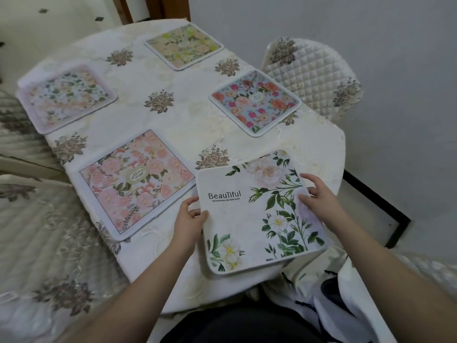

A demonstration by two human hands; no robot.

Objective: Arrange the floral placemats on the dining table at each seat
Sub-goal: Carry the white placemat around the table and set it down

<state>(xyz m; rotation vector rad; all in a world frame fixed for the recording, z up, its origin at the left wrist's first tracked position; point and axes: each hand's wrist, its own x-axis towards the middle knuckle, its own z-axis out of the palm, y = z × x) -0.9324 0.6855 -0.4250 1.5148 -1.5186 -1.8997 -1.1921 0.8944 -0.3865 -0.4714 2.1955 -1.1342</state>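
Status: four floral placemats already lie flat on the dining table with the cream embroidered cloth (178,125), the fifth is going down now.

Count — five mats total:
- yellow-green rose placemat (183,46) at the far edge
- pale white-and-peach floral placemat (66,98) by the left edge, its outer side right at the table's rim or slightly over it
- blue placemat with red and pink roses (254,103) by the right edge, facing the quilted cream chair (312,78)
- pink blossom placemat with an oval label (136,183) toward the near-left corner
- white placemat with green leaves and the printed word "BeauTiful" (259,214) at the near-right corner, in hand

Left hand (189,215) grips the white mat's left side, thumb on top, fingers seemingly beneath. Right hand (319,194) has its fingers spread over the right side; can't tell whether it pinches or just presses. The mat sits rotated relative to the near edge, and its near corner appears to hang past the table.

One chair visible; other seats are out of view, so mat-to-seat match can't be checked fully.

Judgement: nearly done — left is to square the white mat, pull it fully onto the surface, let go. No further loose mats in view.
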